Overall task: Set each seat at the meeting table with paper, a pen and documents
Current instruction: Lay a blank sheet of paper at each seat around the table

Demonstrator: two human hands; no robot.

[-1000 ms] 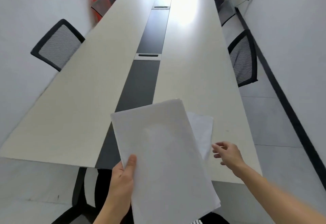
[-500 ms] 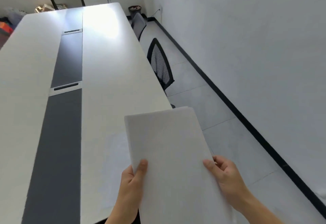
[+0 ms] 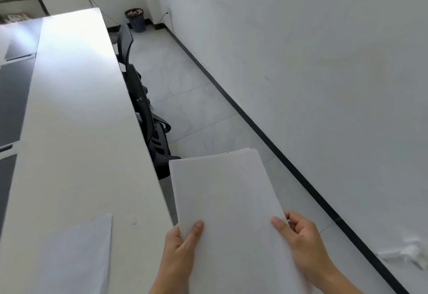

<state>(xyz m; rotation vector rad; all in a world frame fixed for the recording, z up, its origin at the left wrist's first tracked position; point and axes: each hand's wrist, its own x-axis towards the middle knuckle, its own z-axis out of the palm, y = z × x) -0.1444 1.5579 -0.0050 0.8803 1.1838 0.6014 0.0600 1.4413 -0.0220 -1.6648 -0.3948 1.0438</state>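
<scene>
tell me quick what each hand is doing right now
Left hand: holding the paper stack, thumb on top.
Right hand: holding the same stack at its right edge.

The stack of plain white paper sheets (image 3: 227, 201) reads a cool, even white. The single white paper sheet (image 3: 76, 254) nearly matches the long off-white table top (image 3: 76, 120) under it. A dark grey centre strip (image 3: 11, 94) runs down that table. The black office chair (image 3: 143, 108) is black all over. Pale grey square floor tiles (image 3: 185, 99), thin darker joints. A black skirting band (image 3: 278, 151) edges the white painted wall (image 3: 301, 50). Dark grey bin (image 3: 136, 20).
</scene>
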